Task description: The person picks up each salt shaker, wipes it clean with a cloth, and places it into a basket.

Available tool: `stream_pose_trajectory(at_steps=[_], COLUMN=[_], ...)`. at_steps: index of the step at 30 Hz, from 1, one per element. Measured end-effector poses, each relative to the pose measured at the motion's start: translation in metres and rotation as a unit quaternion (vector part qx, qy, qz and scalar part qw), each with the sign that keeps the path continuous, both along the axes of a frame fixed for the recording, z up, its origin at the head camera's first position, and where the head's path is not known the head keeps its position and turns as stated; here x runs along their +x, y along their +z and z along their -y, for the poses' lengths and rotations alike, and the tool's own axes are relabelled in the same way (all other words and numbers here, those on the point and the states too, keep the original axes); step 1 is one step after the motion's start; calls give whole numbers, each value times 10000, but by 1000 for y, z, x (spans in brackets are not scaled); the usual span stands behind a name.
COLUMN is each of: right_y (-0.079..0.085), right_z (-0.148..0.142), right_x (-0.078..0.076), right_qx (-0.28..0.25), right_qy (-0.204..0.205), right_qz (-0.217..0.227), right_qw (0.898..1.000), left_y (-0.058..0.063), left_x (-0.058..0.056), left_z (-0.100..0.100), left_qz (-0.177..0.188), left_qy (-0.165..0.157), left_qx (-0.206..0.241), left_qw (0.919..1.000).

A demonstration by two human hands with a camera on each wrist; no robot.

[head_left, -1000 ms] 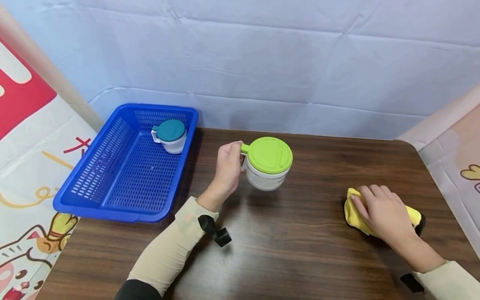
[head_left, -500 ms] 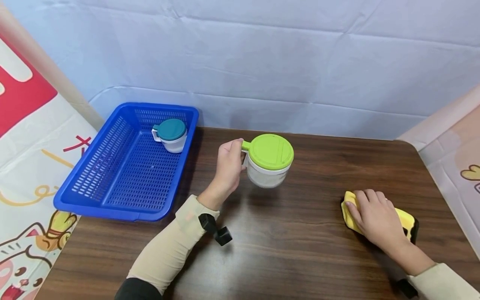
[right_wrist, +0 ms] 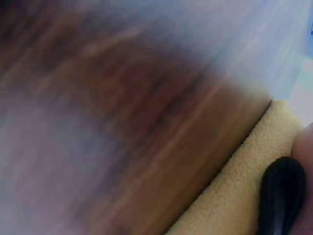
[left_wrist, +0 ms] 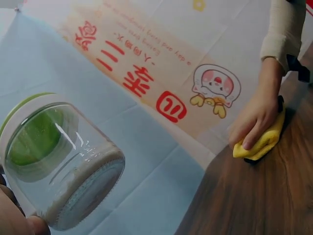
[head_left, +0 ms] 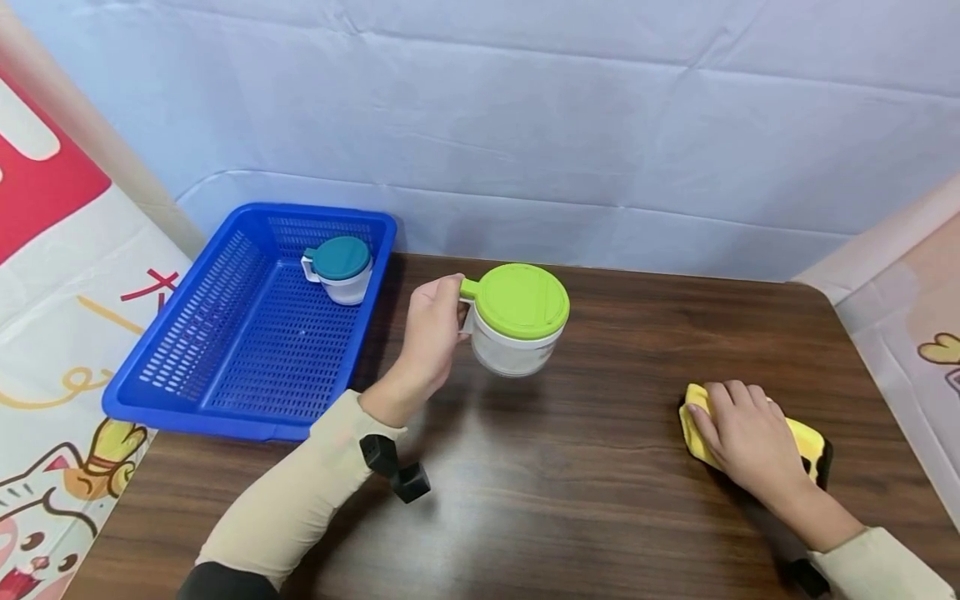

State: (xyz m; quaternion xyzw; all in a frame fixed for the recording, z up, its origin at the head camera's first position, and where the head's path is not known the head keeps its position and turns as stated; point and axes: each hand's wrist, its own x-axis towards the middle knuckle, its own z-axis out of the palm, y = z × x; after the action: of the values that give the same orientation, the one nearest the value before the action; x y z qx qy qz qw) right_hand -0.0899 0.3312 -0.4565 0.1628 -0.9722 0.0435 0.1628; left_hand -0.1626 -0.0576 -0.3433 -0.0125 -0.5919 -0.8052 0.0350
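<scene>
My left hand (head_left: 432,329) grips the handle of a clear seasoning jar (head_left: 513,352) with a bright green lid (head_left: 522,302). The jar is held up off the table; its glass base and a pale layer at the bottom show in the left wrist view. Over at the right, my right hand (head_left: 750,433) holds a folded yellow cleaning cloth (head_left: 806,437) with dark edging down on the wood, thumb on its left side and fingers over its far edge. The cloth's fuzzy surface (right_wrist: 234,191) fills the lower right of the right wrist view.
A blue plastic basket (head_left: 225,423) stands on the left of the brown wooden table (head_left: 600,492). In its far right corner sits a similar jar with a teal lid (head_left: 341,257). Pale cloth sheeting (head_left: 525,125) hangs behind the table, and printed sheets flank both sides.
The jar and my left hand rise slightly, then shift left toward the basket. My right hand has slid the cloth a little leftward along the table.
</scene>
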Motion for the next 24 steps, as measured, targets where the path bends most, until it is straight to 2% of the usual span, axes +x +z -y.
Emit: stream_pose_trajectory(at_steps=[13, 18, 24], right_y=[-1, -1, -2], right_z=[-1, -2, -1], right_x=[0, 0, -1], right_qx=[6, 36, 64], right_qy=[2, 19, -5], right_qz=[-28, -51, 31], right_qw=[10000, 10000, 10000], left_y=[32, 44, 51], left_x=[11, 9, 5], left_z=[29, 40, 61], left_qz=[285, 367, 186], left_qy=[-449, -593, -693], left_qx=[-336, -299, -142], left_qw=[9980, 9971, 9973])
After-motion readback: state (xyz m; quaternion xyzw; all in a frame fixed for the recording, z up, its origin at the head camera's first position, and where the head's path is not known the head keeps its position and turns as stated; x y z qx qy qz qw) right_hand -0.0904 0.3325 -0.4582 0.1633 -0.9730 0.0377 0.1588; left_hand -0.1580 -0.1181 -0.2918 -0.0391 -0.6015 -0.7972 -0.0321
